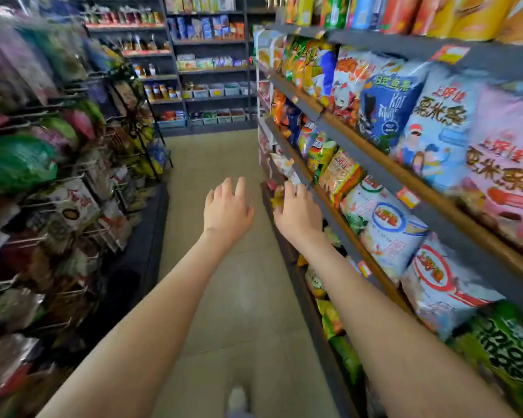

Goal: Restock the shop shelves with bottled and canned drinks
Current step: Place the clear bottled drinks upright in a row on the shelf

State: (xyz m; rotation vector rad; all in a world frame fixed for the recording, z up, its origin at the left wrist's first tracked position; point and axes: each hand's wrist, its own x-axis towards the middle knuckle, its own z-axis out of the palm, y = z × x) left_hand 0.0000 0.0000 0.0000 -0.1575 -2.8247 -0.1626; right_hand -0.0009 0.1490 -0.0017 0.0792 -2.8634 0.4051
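one pale shoe (237, 398) is showing at the bottom edge over the tiled floor (212, 164). two bare forearms are stretching forward down the aisle. the left hand (227, 209) is hanging over the floor with fingers apart, holding nothing. the right hand (296, 212) is hovering by the edge of the snack shelf (441, 215), fingers loosely spread, also holding nothing. small bottles (159, 91) are standing on the back shelves (218, 98), well apart from both hands, orange-toned and too blurred to count.

Two hands (227, 211) (298, 214), one shoe (237, 398).
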